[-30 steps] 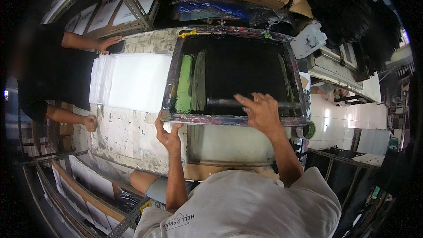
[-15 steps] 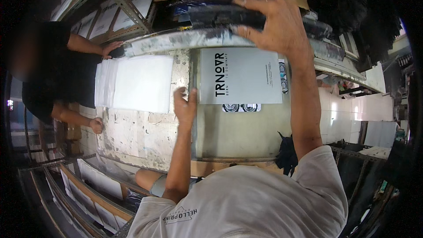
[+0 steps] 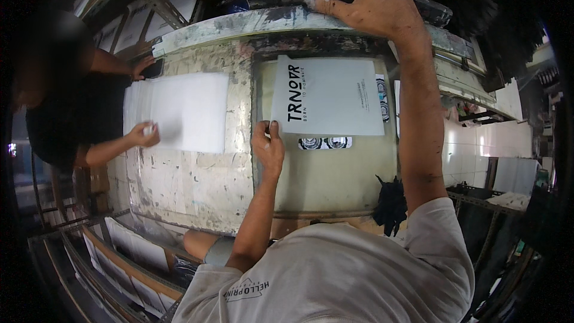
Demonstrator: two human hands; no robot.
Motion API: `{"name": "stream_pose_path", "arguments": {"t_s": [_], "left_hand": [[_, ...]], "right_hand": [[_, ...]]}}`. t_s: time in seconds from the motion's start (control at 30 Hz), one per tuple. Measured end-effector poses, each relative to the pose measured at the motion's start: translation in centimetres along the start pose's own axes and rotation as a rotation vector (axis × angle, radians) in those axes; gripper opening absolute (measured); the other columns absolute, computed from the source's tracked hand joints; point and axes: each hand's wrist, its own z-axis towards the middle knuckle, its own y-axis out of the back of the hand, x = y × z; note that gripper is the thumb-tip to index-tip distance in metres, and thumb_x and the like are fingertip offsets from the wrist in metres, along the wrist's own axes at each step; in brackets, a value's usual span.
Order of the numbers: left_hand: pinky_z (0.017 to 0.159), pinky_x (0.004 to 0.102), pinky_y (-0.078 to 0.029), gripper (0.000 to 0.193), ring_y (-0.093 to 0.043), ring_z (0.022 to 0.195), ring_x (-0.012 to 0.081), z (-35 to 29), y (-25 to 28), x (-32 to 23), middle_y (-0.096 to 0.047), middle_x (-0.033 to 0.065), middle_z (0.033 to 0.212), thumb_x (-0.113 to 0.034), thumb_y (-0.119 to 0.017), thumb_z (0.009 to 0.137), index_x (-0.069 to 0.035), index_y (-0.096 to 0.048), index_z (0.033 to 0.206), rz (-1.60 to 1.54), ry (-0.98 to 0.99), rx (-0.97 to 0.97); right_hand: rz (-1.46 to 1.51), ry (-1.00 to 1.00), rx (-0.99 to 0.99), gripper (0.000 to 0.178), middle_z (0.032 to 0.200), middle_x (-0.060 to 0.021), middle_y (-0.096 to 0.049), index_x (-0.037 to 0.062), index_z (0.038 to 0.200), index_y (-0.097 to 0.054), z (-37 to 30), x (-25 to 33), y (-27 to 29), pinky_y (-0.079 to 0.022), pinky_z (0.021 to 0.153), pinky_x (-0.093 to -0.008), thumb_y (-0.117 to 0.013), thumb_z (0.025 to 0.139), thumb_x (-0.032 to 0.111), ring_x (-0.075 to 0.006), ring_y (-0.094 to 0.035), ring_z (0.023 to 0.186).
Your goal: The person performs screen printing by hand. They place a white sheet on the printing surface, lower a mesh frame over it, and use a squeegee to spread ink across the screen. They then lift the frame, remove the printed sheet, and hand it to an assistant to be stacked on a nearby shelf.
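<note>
A thin white sheet with black print [image 3: 332, 104] lies on the pale greenish printing bed in front of me. My left hand [image 3: 268, 146] pinches its near left corner between thumb and finger, and its left edge is slightly lifted. My right hand [image 3: 376, 3] reaches to the far side, spread around the paint-smeared rail of a printing frame [image 3: 206, 36], thumb on the near side; part of its fingers is cut off by the top edge. Small printed labels [image 3: 324, 143] show on the bed just below the sheet.
To the left, a stack of blank white sheets [image 3: 185, 110] rests on the worn tabletop [image 3: 191, 188]. A co-worker's hand [image 3: 144, 134] hovers over its edge; their other hand is near a dark phone [image 3: 155, 69]. A dark rag [image 3: 390, 205] hangs at the near right. Racks hold boards at lower left.
My right hand and the frame rail have moved farther away and up. My left hand has come right onto the sheet's corner, lifting its left edge. The co-worker's near hand has moved over the stack.
</note>
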Motion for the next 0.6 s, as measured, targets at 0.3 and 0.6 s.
{"name": "stream_pose_path", "arguments": {"t_s": [0.3, 0.6], "left_hand": [[0.072, 0.0315, -0.045, 0.018, -0.053, 0.077, 0.0151, 5.0, 9.9, 5.4, -0.063, 0.0061, 0.081, -0.015, -0.063, 0.098, 0.003, -0.064, 0.092, -0.130, 0.073, -0.149], [0.104, 0.0542, -0.033, 0.050, -0.043, 0.126, 0.0397, 6.6, 19.7, 8.7, -0.053, 0.0219, 0.134, -0.034, -0.071, 0.091, 0.000, -0.060, 0.126, 0.544, -0.145, -0.811]], "right_hand": [[-0.047, 0.031, -0.065, 0.053, 0.105, -0.0180, -0.074, 0.0064, 0.112, -0.076, -0.2, -0.1, -0.2, -0.050, 0.093, -0.0419, -0.083, 0.073, 0.042, -0.0311, -0.068, 0.100], [-0.175, 0.061, -0.127, 0.059, 0.107, -0.0195, -0.072, 0.0098, 0.118, -0.075, -0.7, -2.6, -1.3, -0.052, 0.086, -0.0413, -0.085, 0.073, 0.046, -0.0286, -0.069, 0.097]]}}
